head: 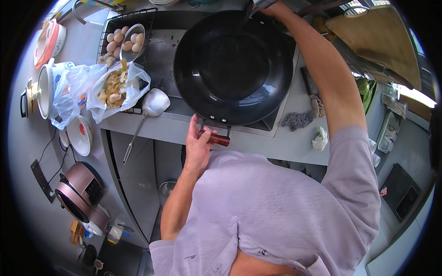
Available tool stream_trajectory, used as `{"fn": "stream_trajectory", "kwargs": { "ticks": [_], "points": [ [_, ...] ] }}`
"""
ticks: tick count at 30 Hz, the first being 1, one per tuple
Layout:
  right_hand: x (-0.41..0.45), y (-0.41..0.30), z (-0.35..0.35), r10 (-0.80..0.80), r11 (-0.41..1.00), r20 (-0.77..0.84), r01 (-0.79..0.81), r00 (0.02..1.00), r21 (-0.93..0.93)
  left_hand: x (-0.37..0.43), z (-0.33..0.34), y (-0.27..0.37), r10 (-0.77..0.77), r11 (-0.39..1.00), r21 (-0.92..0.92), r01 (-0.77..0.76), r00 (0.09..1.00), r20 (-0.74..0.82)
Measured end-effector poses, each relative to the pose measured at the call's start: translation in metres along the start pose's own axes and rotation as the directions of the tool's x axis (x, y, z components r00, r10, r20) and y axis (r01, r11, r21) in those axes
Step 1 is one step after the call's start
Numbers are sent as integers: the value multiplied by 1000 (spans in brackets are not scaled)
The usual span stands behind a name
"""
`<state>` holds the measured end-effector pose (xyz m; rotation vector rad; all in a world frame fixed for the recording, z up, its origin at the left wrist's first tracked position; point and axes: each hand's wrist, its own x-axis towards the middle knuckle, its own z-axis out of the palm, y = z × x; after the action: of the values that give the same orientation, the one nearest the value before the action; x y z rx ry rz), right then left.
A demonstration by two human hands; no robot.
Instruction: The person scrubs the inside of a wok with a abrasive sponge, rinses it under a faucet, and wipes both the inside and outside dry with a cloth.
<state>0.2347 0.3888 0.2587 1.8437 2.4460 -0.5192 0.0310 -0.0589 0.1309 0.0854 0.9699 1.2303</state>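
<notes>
A large black wok (234, 69) sits on the stove in front of me. My left hand (200, 145) is at the wok's near side, its thumb and fingers around the dark red helper handle (220, 138). My right arm reaches past the wok's right side to its far rim, where my right hand (271, 9) is at the picture's top edge, partly cut off. A grey metal object (264, 3) is at that hand; whether the fingers close on it is unclear. A metal spatula (156, 102) lies left of the wok, its handle over the counter edge.
At left are eggs (117, 38) in a wire rack, a metal strainer or bowl (133, 43), a plastic bag of peelings (115, 88) and a white pot (45, 91). A steel-wool scourer (297, 120) and a crumpled white cloth or bag (320, 139) lie right. A cutting board (380, 41) stands beyond.
</notes>
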Motion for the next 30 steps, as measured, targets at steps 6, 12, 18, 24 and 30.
{"fn": "stream_trajectory", "kwargs": {
  "ticks": [6, 12, 18, 24, 30],
  "points": [
    [-46, -34, -21, 179, 864, -36, -139, 983, 484, -22, 5, 32, 272, 960, -53, -275, 960, -60],
    [-17, -1, 14, 90, 787, -366, 159, 926, 596, -40, 8, 39, 512, 851, 175, -495, 855, -75],
    [16, 13, 63, 42, 241, -230, 213, 972, 947, -57, 14, 34, 744, 609, 480, -631, 664, -71],
    [24, 13, 85, -53, -18, -384, 384, 922, 923, -75, 22, 33, 829, 328, 745, -581, 555, 67],
    [16, 23, 80, 18, 153, -218, 213, 976, 965, -77, 30, 33, 840, 178, 826, -535, 519, 156]
  ]
}}
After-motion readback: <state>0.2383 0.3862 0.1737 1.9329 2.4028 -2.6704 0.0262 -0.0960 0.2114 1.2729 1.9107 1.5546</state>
